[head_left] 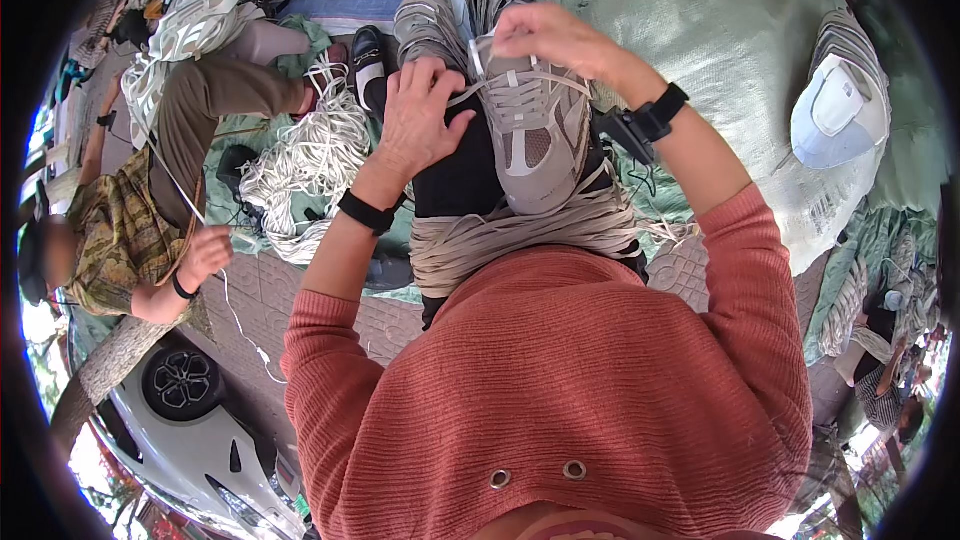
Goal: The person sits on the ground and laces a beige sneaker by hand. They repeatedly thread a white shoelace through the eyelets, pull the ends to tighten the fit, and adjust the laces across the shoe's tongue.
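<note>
A grey-beige shoe upper (537, 135) lies on my lap with its toe toward me and laces threaded across its front. My right hand (560, 40) is closed in a pinch on a pale shoelace (477, 58) above the upper's opening. At the upper's left side, my left hand (425, 120) has curled fingers, and a stretch of lace runs out between its thumb and forefinger. Just beyond my left fingers rests a stack of similar uppers (430, 25). A thick bundle of beige laces (510, 240) lies across my thighs, under the upper's toe.
Left of my legs, a tangled heap of white laces (305, 175) covers green sheeting. A black shoe (369, 65) stands beside my left knee. Another person (130, 220) sits at left. A large pale sack (720, 70) at right bears stacked light grey pieces (840, 105).
</note>
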Motion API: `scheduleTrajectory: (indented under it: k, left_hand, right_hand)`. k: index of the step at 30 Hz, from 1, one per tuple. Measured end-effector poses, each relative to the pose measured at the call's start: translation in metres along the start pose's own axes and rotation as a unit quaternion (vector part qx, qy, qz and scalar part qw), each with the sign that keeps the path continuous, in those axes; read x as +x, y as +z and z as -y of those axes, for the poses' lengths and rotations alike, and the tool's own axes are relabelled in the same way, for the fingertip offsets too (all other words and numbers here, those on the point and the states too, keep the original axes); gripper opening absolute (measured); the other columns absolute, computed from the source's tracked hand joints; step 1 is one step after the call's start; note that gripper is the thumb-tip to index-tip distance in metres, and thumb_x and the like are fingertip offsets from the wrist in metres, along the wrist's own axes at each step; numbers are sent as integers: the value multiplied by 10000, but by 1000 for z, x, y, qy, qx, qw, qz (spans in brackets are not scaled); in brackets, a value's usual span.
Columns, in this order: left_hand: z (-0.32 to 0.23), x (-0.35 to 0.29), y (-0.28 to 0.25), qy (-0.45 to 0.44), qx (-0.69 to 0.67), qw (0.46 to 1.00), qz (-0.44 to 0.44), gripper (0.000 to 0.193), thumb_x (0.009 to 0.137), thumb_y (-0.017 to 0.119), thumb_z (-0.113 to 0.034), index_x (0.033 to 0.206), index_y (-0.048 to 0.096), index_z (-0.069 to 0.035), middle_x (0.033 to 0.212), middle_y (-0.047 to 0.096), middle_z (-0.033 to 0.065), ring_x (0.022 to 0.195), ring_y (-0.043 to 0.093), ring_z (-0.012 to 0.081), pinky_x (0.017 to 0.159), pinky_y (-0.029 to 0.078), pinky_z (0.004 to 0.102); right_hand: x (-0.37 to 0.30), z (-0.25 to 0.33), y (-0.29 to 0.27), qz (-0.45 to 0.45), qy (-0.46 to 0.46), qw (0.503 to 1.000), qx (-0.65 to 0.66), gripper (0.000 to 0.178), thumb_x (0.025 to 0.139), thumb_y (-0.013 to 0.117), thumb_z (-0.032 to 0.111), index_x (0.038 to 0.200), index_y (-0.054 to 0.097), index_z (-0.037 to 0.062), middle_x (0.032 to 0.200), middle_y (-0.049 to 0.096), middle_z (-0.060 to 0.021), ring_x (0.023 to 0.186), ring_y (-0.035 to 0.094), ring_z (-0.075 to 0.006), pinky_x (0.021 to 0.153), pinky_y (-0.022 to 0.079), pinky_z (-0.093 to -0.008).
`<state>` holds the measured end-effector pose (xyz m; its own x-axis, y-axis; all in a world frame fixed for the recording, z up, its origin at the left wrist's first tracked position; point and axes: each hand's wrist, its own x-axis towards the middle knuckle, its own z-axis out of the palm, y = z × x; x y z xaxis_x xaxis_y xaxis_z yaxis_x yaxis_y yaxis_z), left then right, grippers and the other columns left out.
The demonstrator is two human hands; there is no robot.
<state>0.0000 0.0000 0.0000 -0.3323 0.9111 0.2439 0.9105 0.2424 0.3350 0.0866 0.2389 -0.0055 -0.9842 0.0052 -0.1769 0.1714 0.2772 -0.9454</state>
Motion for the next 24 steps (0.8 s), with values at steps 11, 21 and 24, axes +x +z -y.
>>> scheduleTrajectory:
  k: [11,21,24]
  left_hand:
    - [10,25,-20,-141,-423,885,137,206,851,582,-132,713,677,-12,882,616,51,860,560,174,831,391,296]
    - [5,39,9,-79,-290,953,42,423,752,659,0,1156,657,-127,1196,534,54,1171,480,236,1015,361,357]
    - [0,48,19,-15,-137,990,22,343,748,716,-74,1078,640,-126,1137,550,58,1095,491,288,959,375,396]
  right_hand:
    - [-38,-13,-118,-234,-10,877,420,208,996,449,136,1085,522,-36,985,627,-158,454,288,-51,411,246,-201]
    - [-191,-7,-320,-409,-115,790,442,308,1029,402,90,1239,503,-112,691,514,6,507,279,-52,480,234,-206]
    - [-167,34,-265,-598,26,731,327,288,1032,435,151,1149,580,-68,677,507,40,497,307,-44,464,234,-203]
